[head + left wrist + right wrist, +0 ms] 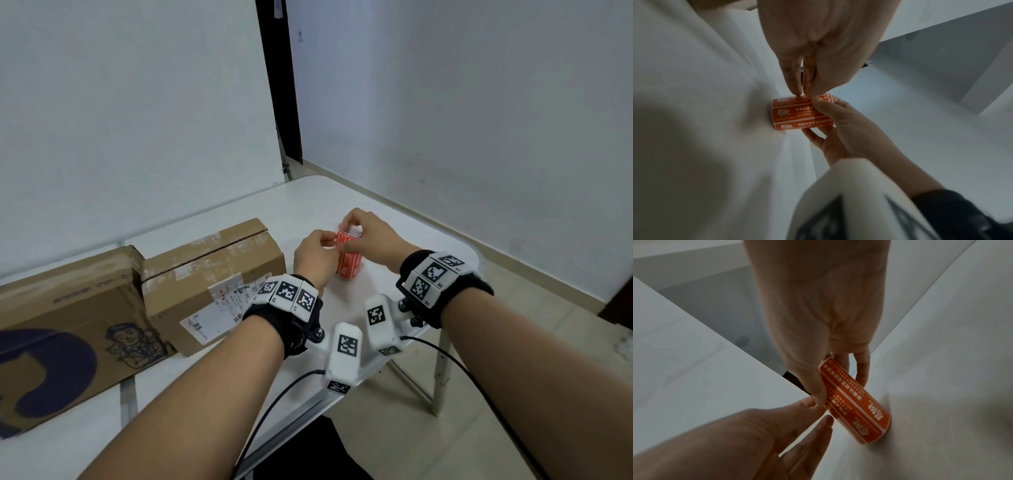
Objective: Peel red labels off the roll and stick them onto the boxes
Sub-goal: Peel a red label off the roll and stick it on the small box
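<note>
A roll of red labels (pixel 348 261) (pixel 795 112) (pixel 855 404) stands on end on the white table (pixel 308 198). My right hand (pixel 350 235) (pixel 838 386) grips it from the right, thumb on the near side and fingers round the back. My left hand (pixel 330 240) (pixel 802 95) pinches a label's edge at the roll's upper left with thumb and forefinger. Two cardboard boxes lie to the left: a smaller one (pixel 212 270) bearing a white shipping label, and a larger one (pixel 65 325) with dark blue print.
The table's rounded far corner and right edge (pixel 455 240) lie just beyond the roll, with tiled floor (pixel 513 342) below. A white backdrop (pixel 137 120) stands behind the boxes. Black cables (pixel 274 404) hang from the wrist cameras near the table's front edge.
</note>
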